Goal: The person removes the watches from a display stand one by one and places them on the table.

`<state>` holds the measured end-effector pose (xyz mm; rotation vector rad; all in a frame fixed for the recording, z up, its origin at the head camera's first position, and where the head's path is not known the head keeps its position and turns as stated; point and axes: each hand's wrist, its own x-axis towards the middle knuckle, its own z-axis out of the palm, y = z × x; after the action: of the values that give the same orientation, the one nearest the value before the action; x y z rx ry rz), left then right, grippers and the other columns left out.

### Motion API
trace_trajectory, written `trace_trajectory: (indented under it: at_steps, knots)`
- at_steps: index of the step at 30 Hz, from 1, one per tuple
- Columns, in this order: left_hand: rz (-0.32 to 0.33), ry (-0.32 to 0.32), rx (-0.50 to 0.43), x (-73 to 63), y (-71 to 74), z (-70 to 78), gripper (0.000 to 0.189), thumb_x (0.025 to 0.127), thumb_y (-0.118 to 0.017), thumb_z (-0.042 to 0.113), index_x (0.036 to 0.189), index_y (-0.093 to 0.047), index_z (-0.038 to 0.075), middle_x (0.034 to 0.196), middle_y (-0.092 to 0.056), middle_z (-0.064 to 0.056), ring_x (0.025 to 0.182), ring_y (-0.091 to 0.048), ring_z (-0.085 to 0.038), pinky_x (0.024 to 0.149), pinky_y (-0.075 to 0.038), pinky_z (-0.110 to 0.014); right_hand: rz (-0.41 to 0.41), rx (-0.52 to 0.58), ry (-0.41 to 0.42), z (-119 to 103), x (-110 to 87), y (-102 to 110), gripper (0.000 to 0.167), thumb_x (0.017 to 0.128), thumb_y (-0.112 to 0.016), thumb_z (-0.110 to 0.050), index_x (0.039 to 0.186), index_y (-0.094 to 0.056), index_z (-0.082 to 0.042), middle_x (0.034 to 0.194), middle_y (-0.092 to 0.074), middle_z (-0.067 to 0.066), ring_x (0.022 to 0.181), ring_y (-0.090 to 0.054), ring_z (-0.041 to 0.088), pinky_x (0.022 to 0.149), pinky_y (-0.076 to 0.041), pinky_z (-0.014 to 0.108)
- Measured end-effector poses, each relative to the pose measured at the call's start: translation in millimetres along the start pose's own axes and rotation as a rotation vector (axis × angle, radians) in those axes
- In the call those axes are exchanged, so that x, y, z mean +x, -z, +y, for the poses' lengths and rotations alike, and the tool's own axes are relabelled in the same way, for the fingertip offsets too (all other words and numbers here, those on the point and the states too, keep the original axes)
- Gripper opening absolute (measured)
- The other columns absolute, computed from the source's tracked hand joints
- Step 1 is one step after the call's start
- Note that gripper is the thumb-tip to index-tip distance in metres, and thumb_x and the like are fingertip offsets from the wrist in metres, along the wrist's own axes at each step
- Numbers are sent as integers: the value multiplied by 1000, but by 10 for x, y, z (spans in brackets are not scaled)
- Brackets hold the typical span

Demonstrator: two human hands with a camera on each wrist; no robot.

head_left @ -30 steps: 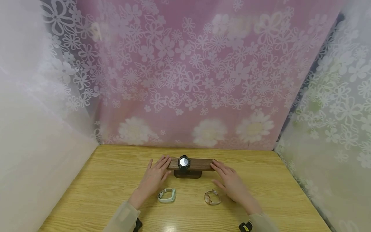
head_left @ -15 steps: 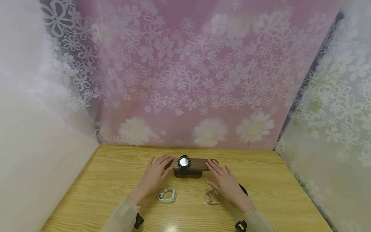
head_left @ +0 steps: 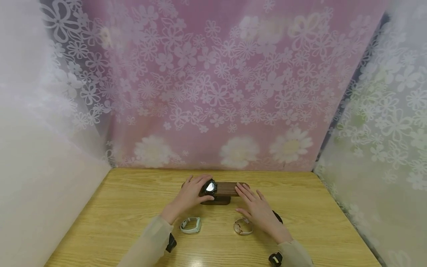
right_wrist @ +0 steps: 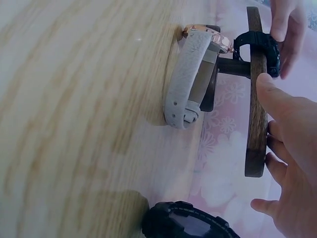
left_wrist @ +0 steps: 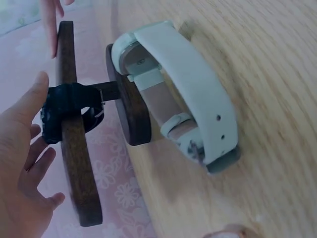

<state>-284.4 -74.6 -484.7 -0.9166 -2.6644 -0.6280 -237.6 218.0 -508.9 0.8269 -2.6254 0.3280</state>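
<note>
A black digital watch (head_left: 210, 186) is strapped round the bar of a dark wooden watch stand (head_left: 227, 188). My left hand (head_left: 189, 194) is at this watch, thumb in front and fingers behind; in the left wrist view the thumb (left_wrist: 34, 94) looks straight and the fingers loosely bent. My right hand (head_left: 260, 211) rests its fingertips on the bar's right part, fingers mostly straight. Nearer me lie a pale mint watch (head_left: 191, 225) on the left and a rose-gold watch with a light strap (head_left: 243, 226) on the right.
Another black watch (right_wrist: 183, 220) lies beside my right wrist, mostly hidden by it in the head view. The wooden table (head_left: 133, 207) ends at a pink floral curtain (head_left: 186, 111), with a white wall (head_left: 43, 167) left and a pale floral sheet (head_left: 383, 167) right.
My left hand has moved right from the bar's left end to the black watch. My right hand has shifted slightly left along the bar.
</note>
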Motion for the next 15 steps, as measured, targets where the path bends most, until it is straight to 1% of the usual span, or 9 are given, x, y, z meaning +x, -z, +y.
trace_trajectory:
  at_steps: [5, 10, 15]
  knots:
    - [-7, 22, -5, 17, -73, -35, 80, 83, -81, 42, 152, -47, 16, 150, -53, -9, 129, -58, -30, 116, -23, -69, -28, -14, -7, -4, -6, 2, 78, 93, -74, -35, 156, -39, -7, 163, -34, 8, 149, -34, 33, 112, -31, 69]
    - [13, 26, -25, 29, -89, -54, 76, 83, -82, 37, 149, -50, 16, 145, -57, -10, 124, -62, -31, 117, -20, -70, -9, -8, 4, 2, -4, 6, 77, 92, -75, -34, 156, -40, -6, 162, -36, 10, 148, -36, 35, 109, -34, 70]
    - [34, 22, -23, 27, -87, -97, 73, 82, -83, 38, 145, -55, 14, 140, -62, -11, 123, -63, -30, 116, -22, -68, -4, -1, 12, 10, -6, 1, 78, 92, -76, -32, 155, -40, -5, 161, -37, 12, 147, -36, 35, 109, -34, 70]
